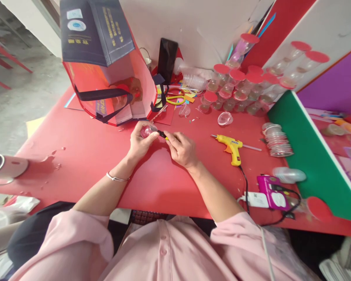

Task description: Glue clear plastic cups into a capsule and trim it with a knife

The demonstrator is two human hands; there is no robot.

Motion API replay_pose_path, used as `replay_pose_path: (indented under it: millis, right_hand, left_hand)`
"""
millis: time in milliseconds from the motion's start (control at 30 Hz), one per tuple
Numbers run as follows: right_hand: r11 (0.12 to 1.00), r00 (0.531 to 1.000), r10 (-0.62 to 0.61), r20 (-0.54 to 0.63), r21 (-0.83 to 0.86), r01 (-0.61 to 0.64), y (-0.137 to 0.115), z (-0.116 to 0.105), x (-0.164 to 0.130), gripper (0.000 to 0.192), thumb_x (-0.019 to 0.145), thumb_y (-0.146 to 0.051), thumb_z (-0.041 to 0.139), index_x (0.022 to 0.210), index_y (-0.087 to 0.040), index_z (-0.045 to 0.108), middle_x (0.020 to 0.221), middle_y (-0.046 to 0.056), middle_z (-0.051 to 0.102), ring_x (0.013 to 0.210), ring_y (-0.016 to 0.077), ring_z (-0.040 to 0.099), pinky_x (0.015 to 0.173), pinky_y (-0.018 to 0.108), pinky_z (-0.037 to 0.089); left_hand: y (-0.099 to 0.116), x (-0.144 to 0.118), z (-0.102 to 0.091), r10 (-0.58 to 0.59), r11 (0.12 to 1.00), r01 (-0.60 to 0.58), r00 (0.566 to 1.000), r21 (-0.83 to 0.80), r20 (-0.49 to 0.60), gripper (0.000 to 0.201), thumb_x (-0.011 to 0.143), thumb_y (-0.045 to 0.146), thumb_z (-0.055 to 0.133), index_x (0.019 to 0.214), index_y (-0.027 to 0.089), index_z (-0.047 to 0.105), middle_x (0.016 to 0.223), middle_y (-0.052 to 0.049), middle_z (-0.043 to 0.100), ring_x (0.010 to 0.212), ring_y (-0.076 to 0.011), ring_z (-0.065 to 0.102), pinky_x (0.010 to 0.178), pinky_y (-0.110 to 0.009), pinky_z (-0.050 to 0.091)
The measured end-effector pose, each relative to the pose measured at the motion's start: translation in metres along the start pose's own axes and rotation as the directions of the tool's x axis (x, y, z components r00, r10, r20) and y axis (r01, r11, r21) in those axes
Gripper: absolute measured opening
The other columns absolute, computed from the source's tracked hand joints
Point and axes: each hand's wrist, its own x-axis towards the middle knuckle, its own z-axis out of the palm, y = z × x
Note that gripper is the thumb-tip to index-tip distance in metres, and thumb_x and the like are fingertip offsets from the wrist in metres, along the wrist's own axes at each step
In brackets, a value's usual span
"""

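My left hand (pixel 143 140) is closed around a small clear plastic cup (pixel 146 131), which looks pinkish over the red table. In my right hand (pixel 181 148) is a slim black-and-yellow utility knife (pixel 162 134), gripped between thumb and fingers. Its front end meets the cup near my left thumb; the blade itself is too small to make out. Both hands are just above the middle of the red table (pixel 163 187). Beyond them lie a clear plastic piece (pixel 184 111) and a clear plastic lid (pixel 225 118).
A large open gift bag (pixel 87 78) stands back left, a phone (pixel 167 58) and yellow-handled scissors (pixel 177 100) behind. Several red-topped clear cup pieces (pixel 236 76) are stacked back right. A yellow glue gun (pixel 232 146), purple power strip (pixel 272 193) and green divider (pixel 316 160) are right; a mug (pixel 14 168) is left.
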Motion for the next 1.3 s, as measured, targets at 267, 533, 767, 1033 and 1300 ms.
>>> replay_pose_path:
  millis: [267, 533, 767, 1033, 1300]
  right_hand:
    - [0.987, 0.993, 0.111, -0.029, -0.116, -0.114, 0.007, 0.007, -0.003, 0.04, 0.112, -0.036, 0.054, 0.148, -0.029, 0.069, 0.113, 0.01, 0.074, 0.099, 0.0203, 0.067, 0.085, 0.031, 0.051]
    - [0.991, 0.998, 0.058, -0.026, -0.12, -0.061, 0.003, 0.005, -0.006, 0.041, 0.11, -0.037, 0.057, 0.15, -0.034, 0.067, 0.116, 0.01, 0.073, 0.102, 0.0207, 0.067, 0.09, 0.032, 0.051]
    - [0.981, 0.999, -0.01, -0.049, -0.193, 0.0, 0.001, -0.001, -0.008, 0.04, 0.109, -0.031, 0.058, 0.148, -0.035, 0.068, 0.117, 0.009, 0.074, 0.098, 0.0201, 0.065, 0.088, 0.033, 0.049]
    - [0.978, 1.0, 0.031, -0.005, -0.208, -0.031, 0.009, -0.005, -0.015, 0.043, 0.11, -0.029, 0.057, 0.151, -0.038, 0.065, 0.121, 0.009, 0.072, 0.101, 0.02, 0.064, 0.088, 0.034, 0.046]
    - [0.963, 0.977, 0.194, -0.084, -0.175, -0.206, 0.02, -0.002, -0.014, 0.045, 0.114, -0.038, 0.048, 0.155, -0.027, 0.061, 0.116, 0.012, 0.072, 0.104, 0.0222, 0.068, 0.09, 0.032, 0.051]
  left_hand:
    - [0.012, -0.003, 0.004, -0.096, 0.993, 0.104, 0.986, 0.055, -0.14, 0.039, 0.075, 0.041, 0.097, 0.094, 0.022, 0.068, 0.093, 0.0, 0.07, 0.075, -0.0115, 0.064, 0.068, -0.023, 0.054]
    - [0.012, -0.001, 0.003, -0.21, 0.976, 0.2, 0.969, -0.081, -0.13, 0.057, 0.06, 0.035, 0.104, 0.093, 0.022, 0.06, 0.083, 0.003, 0.068, 0.063, -0.0099, 0.062, 0.053, -0.019, 0.049]
    - [0.011, -0.001, 0.008, -0.257, 0.966, 0.25, 0.938, -0.06, -0.231, 0.053, 0.067, 0.039, 0.101, 0.096, 0.023, 0.059, 0.078, 0.006, 0.064, 0.054, -0.0059, 0.055, 0.049, -0.017, 0.047]
    - [0.014, -0.001, 0.01, -0.349, 0.932, 0.326, 0.926, -0.158, -0.144, 0.042, 0.078, 0.044, 0.092, 0.092, 0.024, 0.058, 0.069, 0.005, 0.063, 0.049, -0.0096, 0.052, 0.042, -0.02, 0.043]
    - [0.015, -0.005, 0.004, -0.066, 0.991, 0.061, 0.997, 0.122, 0.033, 0.05, 0.067, 0.038, 0.101, 0.104, 0.023, 0.071, 0.107, -0.005, 0.074, 0.096, -0.0165, 0.072, 0.081, -0.024, 0.059]
